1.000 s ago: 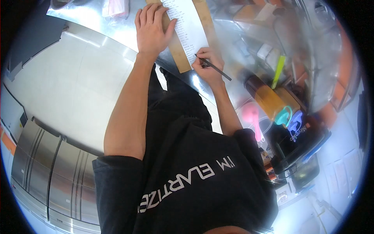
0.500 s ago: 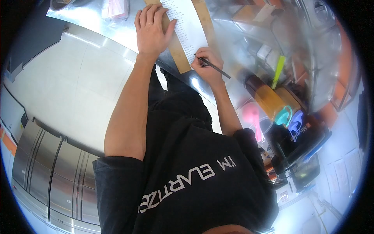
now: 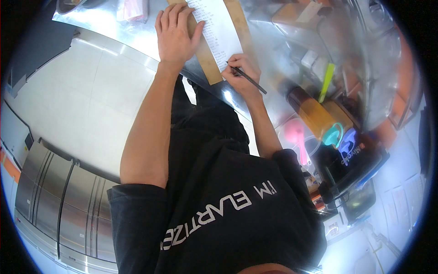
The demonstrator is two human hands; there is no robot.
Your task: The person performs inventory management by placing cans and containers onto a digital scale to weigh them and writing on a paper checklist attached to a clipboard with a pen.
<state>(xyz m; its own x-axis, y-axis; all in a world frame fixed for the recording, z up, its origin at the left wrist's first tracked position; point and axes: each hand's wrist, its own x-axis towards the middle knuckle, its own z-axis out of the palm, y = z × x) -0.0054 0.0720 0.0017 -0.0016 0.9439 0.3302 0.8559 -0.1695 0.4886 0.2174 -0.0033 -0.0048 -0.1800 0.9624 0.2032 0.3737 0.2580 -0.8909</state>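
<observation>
A: What is shown nearest?
B: A black shirt [image 3: 214,182] with pale lettering. Beyond it, a black pen [image 3: 248,80] is pinched between the thumb and fingers of the right hand [image 3: 245,73], its tip held at the lower end of a handwritten sheet [image 3: 220,34].

A: How is the sheet supported?
B: It is laid on a brown board [image 3: 240,20] on the metal table [image 3: 100,13]. Its upper left edge is partly covered by the left hand [image 3: 175,40], which is spread flat, palm down; its lower right corner is hidden by the right.

A: What is changed from the earlier frame?
B: Little: the pen and right hand are shifted slightly; the left hand is still spread.

A: Which containers are seen beside the right forearm?
B: A bottle [image 3: 312,116] filled with amber liquid and topped by a teal cap [image 3: 332,134]; beside it, a blue cap [image 3: 347,140]. A pink scoop [image 3: 296,134] is overlapped with a clear container [image 3: 311,145]; whether it is held inside cannot be told.

A: And farther out?
B: A yellow-green utensil [image 3: 326,82] is seen past the bottle. At the upper left, pinkish contents are enclosed in a clear bag [image 3: 132,10].
</observation>
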